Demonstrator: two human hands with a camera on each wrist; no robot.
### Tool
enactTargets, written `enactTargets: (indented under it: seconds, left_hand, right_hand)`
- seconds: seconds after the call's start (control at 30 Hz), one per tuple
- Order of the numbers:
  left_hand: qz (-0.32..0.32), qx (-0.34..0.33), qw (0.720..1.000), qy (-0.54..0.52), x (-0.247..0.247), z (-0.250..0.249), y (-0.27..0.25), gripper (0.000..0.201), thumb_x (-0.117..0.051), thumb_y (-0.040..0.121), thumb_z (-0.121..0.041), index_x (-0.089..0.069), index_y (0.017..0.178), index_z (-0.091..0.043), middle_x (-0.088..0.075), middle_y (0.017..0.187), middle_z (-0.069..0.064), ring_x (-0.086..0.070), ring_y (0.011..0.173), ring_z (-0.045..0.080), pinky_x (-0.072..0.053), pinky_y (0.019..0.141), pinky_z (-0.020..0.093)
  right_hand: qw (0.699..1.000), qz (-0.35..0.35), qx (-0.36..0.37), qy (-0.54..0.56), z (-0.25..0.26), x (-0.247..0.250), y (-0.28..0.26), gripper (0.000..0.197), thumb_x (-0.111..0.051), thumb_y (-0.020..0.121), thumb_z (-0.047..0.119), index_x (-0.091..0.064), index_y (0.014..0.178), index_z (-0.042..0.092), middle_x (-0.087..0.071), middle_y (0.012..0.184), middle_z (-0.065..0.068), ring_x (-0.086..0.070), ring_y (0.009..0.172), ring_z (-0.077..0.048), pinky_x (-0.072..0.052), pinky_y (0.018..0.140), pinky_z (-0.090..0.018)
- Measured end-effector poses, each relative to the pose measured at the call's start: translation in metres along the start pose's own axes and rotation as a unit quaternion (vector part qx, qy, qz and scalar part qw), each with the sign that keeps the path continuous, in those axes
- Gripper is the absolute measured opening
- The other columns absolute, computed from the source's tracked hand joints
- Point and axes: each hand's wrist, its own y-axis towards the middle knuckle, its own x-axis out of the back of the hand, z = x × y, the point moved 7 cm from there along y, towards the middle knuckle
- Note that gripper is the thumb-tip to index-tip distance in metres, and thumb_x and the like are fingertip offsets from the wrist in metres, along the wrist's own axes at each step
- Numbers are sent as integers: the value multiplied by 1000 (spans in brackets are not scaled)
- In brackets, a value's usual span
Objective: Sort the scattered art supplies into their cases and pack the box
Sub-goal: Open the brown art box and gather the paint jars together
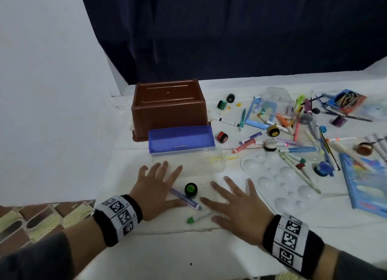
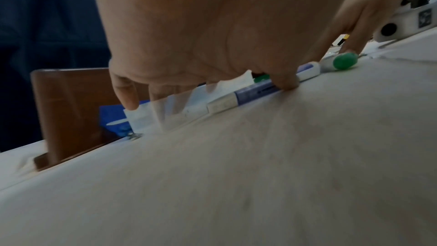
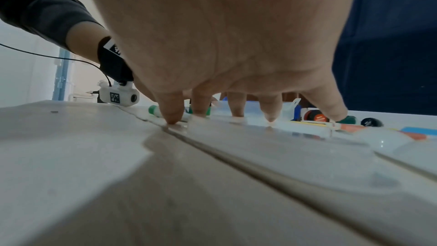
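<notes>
both hands (image 1: 156,190) (image 1: 236,202) lie flat, fingers spread; only the head view shows the scattered markers (image 1: 293,124).

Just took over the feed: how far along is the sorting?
Nothing looks done: the brown box sits upside down and the blue case looks empty. Nothing in hand: left hand and right hand lie flat, spread. Left: purple marker, green paint pot, the scattered markers.

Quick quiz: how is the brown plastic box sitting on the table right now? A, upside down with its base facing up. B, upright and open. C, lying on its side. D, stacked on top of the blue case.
A: the brown box shows its flat closed base on top and rim on the table, behind the blue case, not on it.
</notes>
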Motion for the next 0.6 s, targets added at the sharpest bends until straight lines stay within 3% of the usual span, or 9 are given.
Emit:
enactTargets:
  seconds: [0.1,0.17,0.23,0.3,0.33,0.4,0.53,0.6]
  left_hand:
    - [-6,-8,1000,1,10,-20,14,103,7,70,-91,10,157,-35,-11,166,12,-21,148,32,-17,115,57]
    - [-5,-8,1000,8,17,-31,25,98,2,74,-88,7,157,-35,-14,165,12,-24,145,32,-19,114,56]
    - [-12,-9,1000,17,24,-42,38,92,-5,78,-86,2,156,-38,-22,161,12,-30,140,34,-23,111,54]
    - [-12,-10,1000,23,31,-50,50,91,-7,78,-88,-2,156,-41,-30,155,12,-33,135,36,-25,109,54]
    - [-6,-11,1000,26,34,-52,55,92,-10,77,-90,-3,155,-42,-32,153,12,-34,135,36,-25,109,54]
    - [1,-16,999,30,39,-53,63,97,-18,72,-95,-5,155,-45,-35,150,10,-35,135,34,-24,108,53]
    - [-36,-28,999,-6,53,-33,65,112,-35,58,-104,-13,153,-48,-34,151,2,-32,134,25,-26,105,48]
    - [-39,-13,999,-24,55,-12,63,115,-40,54,-105,-12,152,-52,-22,158,3,-22,142,26,-22,110,49]
  right_hand:
    - [999,24,-30,9,-20,-3,-1,50,-35,90,65,-47,136,50,-50,147,3,-53,130,-31,-48,85,-68]
    - [999,9,-34,12,-31,0,2,52,-33,90,66,-45,137,49,-46,151,1,-49,134,-31,-47,87,-69]
    - [999,-12,-27,19,-40,4,6,57,-25,91,67,-31,145,49,-23,162,0,-28,147,-32,-33,101,-72]
    - [998,-10,-39,52,-53,5,7,64,-20,91,70,-13,150,48,5,165,1,0,152,-28,-13,114,-65]
    - [997,-13,-48,62,-57,8,7,66,-23,91,70,-10,151,46,9,165,1,5,152,-27,-10,116,-62]
    - [994,-25,-53,91,-62,17,6,67,-33,94,67,-15,152,41,-1,165,-3,1,152,-26,-13,118,-57]
    - [989,-105,-29,100,-53,34,3,67,-34,83,68,-44,139,33,-46,145,-5,-41,137,-28,-36,108,-48]
    - [988,-123,-6,90,-44,36,2,66,-39,82,69,-47,137,33,-50,143,-4,-44,136,-27,-36,109,-52]
